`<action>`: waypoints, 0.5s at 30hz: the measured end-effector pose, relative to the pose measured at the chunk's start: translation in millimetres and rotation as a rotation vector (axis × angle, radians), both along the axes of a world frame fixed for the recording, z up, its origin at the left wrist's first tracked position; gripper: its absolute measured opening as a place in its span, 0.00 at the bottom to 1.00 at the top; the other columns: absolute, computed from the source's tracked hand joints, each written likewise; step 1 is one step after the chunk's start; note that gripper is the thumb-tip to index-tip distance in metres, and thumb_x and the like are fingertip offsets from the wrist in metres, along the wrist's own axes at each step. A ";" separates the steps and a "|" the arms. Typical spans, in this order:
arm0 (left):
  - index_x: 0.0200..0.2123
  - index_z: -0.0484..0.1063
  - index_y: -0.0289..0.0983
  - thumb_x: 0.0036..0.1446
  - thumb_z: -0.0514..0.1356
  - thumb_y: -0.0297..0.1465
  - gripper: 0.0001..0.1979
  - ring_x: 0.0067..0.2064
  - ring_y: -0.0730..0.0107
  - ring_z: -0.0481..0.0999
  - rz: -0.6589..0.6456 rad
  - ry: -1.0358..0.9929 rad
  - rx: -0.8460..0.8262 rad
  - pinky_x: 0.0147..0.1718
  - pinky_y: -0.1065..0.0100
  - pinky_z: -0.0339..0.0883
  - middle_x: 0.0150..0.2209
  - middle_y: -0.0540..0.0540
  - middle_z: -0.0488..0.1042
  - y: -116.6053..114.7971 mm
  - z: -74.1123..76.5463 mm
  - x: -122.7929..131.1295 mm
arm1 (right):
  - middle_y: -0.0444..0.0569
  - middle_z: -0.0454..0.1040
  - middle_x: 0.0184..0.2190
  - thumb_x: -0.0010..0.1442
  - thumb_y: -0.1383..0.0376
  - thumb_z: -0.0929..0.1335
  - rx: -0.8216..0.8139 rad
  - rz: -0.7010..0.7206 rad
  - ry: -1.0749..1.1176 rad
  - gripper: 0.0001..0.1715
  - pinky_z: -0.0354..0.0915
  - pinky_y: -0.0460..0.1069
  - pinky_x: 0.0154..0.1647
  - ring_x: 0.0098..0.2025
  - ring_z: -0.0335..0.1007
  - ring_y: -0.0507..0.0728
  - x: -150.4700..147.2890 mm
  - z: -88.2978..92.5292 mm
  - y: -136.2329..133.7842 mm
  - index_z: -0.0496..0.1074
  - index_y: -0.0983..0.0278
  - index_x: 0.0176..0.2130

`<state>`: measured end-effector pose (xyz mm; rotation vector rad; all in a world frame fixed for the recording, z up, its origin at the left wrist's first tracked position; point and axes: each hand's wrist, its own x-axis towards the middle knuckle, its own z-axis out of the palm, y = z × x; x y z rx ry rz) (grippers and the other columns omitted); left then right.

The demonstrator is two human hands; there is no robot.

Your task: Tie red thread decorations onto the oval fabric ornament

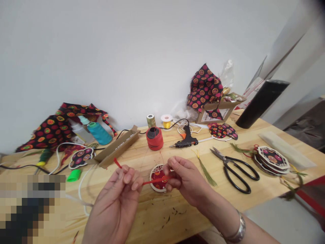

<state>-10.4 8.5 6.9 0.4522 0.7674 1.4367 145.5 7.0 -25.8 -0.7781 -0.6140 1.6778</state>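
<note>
A red cord (151,182) runs between my two hands above the table. My left hand (122,189) pinches it, with one end sticking up past the fingertips. On the other side my right hand (184,179) is closed on the cord too, its fingers partly curled. Behind and below the cord lies a round ornament (157,173) with a pale cut-out frame and red patterned fabric; my right fingers hide part of it. Whether the cord is attached to the ornament I cannot tell. Farther back stands a spool of red thread (154,139).
Black-handled scissors (237,171), a tassel (205,167) and a stack of ornaments (273,159) lie to the right. A black glue gun (186,140) rests behind. An open cardboard box (118,145) and teal thread (100,133) are at left. A black cylinder (261,105) stands back right.
</note>
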 end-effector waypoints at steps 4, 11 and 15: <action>0.27 0.69 0.31 0.56 0.48 0.16 0.13 0.27 0.78 0.62 -0.015 0.006 0.013 0.23 0.77 0.67 0.27 0.49 0.60 -0.1 2.8 1.9 | 0.38 0.62 0.20 0.52 0.55 0.69 -0.006 0.029 -0.035 0.18 0.54 0.42 0.18 0.17 0.56 0.45 2.4 1.4 -0.9 0.62 0.65 0.25; 0.26 0.69 0.31 0.56 0.49 0.16 0.12 0.26 0.78 0.62 -0.038 0.001 0.029 0.23 0.77 0.68 0.27 0.50 0.60 -0.5 4.8 2.4 | 0.43 0.69 0.23 0.47 0.61 0.73 0.056 0.130 -0.396 0.14 0.56 0.44 0.25 0.23 0.60 0.47 3.5 6.7 -1.5 0.72 0.69 0.30; 0.26 0.69 0.32 0.55 0.49 0.16 0.12 0.27 0.77 0.63 -0.031 -0.003 0.017 0.24 0.76 0.69 0.27 0.50 0.61 -2.0 5.8 1.7 | 0.43 0.68 0.23 0.47 0.62 0.72 0.115 0.149 -0.445 0.10 0.56 0.45 0.29 0.26 0.60 0.48 3.1 3.5 -1.3 0.75 0.69 0.27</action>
